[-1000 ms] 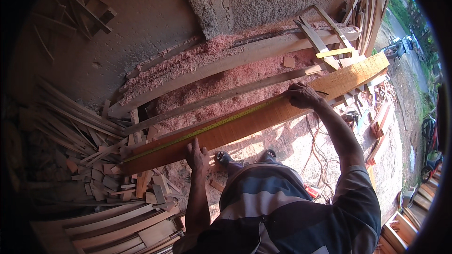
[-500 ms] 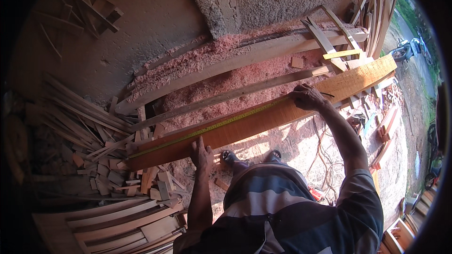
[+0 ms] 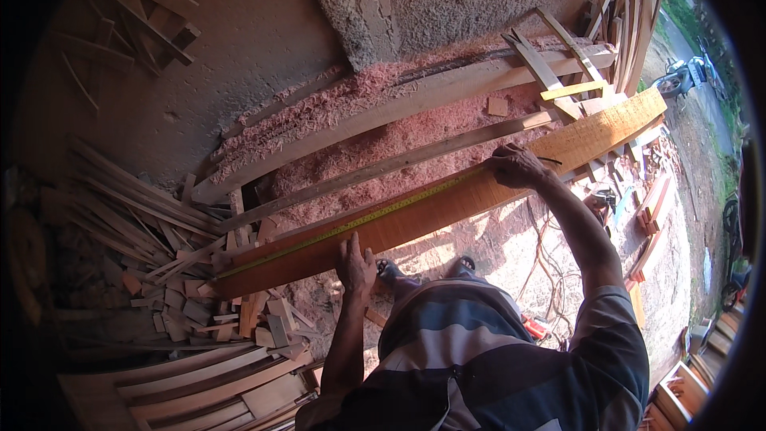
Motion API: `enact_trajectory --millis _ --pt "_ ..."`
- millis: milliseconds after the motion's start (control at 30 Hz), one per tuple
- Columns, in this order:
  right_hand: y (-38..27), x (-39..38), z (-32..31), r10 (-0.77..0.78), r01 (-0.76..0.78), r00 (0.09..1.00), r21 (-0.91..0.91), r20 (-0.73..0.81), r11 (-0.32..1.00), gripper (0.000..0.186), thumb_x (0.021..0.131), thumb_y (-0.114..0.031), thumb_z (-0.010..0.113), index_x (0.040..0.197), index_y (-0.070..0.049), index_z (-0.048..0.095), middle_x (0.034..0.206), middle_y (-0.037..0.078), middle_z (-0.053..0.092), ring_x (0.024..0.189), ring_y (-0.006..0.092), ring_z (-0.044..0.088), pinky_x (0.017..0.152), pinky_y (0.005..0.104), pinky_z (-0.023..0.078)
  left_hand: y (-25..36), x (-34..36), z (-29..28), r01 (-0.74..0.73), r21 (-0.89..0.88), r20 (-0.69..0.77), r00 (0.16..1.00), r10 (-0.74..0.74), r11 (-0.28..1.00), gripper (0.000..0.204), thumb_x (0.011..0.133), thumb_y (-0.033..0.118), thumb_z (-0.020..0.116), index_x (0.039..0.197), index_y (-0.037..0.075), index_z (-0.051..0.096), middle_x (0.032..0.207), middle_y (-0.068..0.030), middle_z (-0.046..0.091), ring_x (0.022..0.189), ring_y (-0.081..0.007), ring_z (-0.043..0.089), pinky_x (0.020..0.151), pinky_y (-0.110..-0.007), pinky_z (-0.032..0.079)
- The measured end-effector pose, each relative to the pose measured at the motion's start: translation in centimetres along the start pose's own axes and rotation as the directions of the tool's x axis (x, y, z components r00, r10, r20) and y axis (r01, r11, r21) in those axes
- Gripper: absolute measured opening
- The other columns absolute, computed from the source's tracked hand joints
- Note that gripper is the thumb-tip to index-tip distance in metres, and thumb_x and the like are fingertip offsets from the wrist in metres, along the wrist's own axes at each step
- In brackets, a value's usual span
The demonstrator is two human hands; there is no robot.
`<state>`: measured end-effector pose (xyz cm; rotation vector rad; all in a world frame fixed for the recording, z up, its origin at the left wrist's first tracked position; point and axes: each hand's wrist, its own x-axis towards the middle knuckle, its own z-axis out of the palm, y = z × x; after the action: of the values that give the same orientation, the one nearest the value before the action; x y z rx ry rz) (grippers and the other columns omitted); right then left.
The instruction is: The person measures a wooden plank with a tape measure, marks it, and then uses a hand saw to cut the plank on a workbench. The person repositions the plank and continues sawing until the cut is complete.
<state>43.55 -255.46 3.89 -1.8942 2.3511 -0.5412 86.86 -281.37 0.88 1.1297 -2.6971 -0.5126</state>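
Note:
A long reddish-brown plank (image 3: pixel 423 211) lies slantwise in front of me, its far right end lit by the sun. Along its upper face a yellow measuring tape (image 3: pixel 383 209) runs from the left end up to my right hand. My right hand (image 3: pixel 513 166) is closed at the tape's right end, over the plank; the tape's case is hidden by the fingers. Just right of it sticks out a thin dark piece (image 3: pixel 550 161) that I cannot make out. My left hand (image 3: pixel 356 265) rests at the plank's near edge with its fingers apart, close below the tape.
Beyond the plank lie a narrow beam (image 3: pixel 383 166) and a thicker beam (image 3: pixel 415 98) amid pinkish wood shavings (image 3: pixel 343 187). Offcuts (image 3: pixel 187 303) are heaped at the left. Stacked panels (image 3: pixel 191 383) lie lower left. Cables (image 3: pixel 544 263) trail on the floor; a motorbike (image 3: pixel 678 80) stands outside.
My left hand has slid a little to the right and up along the plank's near edge. My right hand stays at the same spot on the plank; the whole view has shifted slightly.

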Motion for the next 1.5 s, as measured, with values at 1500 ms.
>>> enact_trajectory --millis 1500 --pt "-9.4 4.8 -5.4 -0.282 0.022 0.775 0.422 0.566 0.906 0.043 0.107 -0.035 0.049 0.106 0.002 0.071 0.095 0.027 0.071 0.086 0.0427 0.066 0.078 0.0499 0.052 18.5 7.1 6.7 -0.606 0.054 0.025 0.795 0.605 0.794 0.043 0.093 0.029 0.069 0.132 0.012 0.059 0.133 -0.0193 0.057 0.123 -0.0414 0.055 0.098 -0.052 0.048"
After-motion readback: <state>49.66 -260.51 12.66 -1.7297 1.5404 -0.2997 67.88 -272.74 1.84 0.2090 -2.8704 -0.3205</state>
